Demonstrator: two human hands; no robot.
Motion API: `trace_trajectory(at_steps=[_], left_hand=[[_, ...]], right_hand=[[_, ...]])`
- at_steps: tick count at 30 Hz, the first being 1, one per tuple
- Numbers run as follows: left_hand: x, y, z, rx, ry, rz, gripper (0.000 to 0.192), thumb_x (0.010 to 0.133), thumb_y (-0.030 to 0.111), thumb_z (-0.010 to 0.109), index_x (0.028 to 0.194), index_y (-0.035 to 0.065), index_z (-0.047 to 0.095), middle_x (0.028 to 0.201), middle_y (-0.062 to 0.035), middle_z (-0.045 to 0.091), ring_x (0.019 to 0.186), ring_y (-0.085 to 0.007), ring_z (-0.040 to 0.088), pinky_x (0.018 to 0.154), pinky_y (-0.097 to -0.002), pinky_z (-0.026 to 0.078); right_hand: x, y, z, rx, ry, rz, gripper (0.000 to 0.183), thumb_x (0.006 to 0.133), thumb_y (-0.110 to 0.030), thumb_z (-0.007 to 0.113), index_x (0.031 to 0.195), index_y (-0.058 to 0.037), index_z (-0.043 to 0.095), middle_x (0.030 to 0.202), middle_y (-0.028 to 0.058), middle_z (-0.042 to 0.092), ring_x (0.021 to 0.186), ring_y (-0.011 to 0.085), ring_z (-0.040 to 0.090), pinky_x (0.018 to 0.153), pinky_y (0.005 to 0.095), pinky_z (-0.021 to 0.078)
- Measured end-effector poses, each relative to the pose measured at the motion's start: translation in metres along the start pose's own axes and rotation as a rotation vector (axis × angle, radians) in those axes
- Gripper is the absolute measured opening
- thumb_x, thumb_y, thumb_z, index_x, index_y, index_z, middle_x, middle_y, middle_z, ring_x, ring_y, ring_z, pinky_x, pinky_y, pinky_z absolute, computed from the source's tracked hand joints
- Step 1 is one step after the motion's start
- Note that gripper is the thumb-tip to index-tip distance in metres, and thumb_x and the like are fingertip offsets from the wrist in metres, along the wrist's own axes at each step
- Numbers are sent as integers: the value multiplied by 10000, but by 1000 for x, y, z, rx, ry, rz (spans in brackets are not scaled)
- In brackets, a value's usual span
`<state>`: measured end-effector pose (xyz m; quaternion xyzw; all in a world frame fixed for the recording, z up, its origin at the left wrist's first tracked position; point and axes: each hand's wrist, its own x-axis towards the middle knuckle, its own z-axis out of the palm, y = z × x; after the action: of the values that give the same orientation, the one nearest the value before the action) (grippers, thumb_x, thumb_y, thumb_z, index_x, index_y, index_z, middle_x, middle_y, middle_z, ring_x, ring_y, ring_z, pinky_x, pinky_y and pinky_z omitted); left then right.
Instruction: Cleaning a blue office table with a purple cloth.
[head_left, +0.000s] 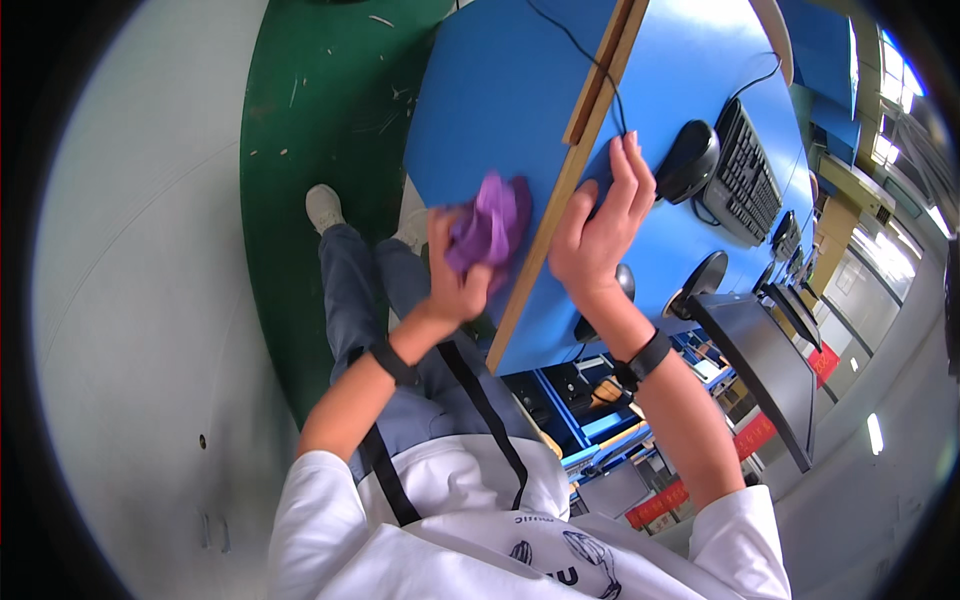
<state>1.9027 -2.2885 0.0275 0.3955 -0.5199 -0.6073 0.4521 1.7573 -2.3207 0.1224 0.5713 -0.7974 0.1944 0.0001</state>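
My left hand (454, 281) grips a crumpled purple cloth (491, 225) against the blue side panel (480, 97) of the desk, below its wooden edge (547, 217). The cloth is slightly blurred. Over that edge, my right hand (607, 217) lies on the blue desktop (697, 52), with the thumb apart from the extended fingers. A thin black cable (577, 45) crosses the edge and reaches its fingertips. Beneath the palm the surface is dark and hidden. A black computer mouse (688, 161) sits just beyond the fingers.
A black keyboard (742, 176) lies past the mouse. A monitor (757, 367) stands on a round black base (701, 281) to the right. Another black object (624, 283) is partly behind my right wrist. Green floor (300, 120) and a pale wall (150, 262) are on the left.
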Motion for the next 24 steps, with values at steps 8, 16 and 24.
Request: trace_trajectory(at_steps=[8, 16, 24], left_hand=[[166, -29, 51, -191, 31, 29, 355, 770, 125, 498, 1070, -62, 465, 1016, -187, 428, 912, -324, 448, 841, -381, 383], [92, 3, 39, -332, -20, -64, 360, 729, 72, 417, 1054, -75, 468, 1041, -153, 434, 931, -235, 482, 856, -326, 395], [59, 13, 25, -66, -11, 87, 390, 713, 92, 415, 1067, -67, 449, 1059, -173, 417, 947, -268, 468, 877, -340, 372]], right_hand=[[1, -5, -2, 21, -4, 43, 515, 733, -15, 486, 1239, 68, 454, 1314, 227, 427, 1225, 356, 402, 1034, 409, 273], [2, 1, -4, 9, 0, 60, 508, 734, -30, 502, 1234, 54, 463, 1312, 218, 434, 1213, 358, 424, 1022, 408, 283], [-4, 1, -5, 60, 65, -3, 386, 699, 80, 527, 1070, -6, 583, 1231, 198, 501, 1145, 346, 485, 958, 388, 360]])
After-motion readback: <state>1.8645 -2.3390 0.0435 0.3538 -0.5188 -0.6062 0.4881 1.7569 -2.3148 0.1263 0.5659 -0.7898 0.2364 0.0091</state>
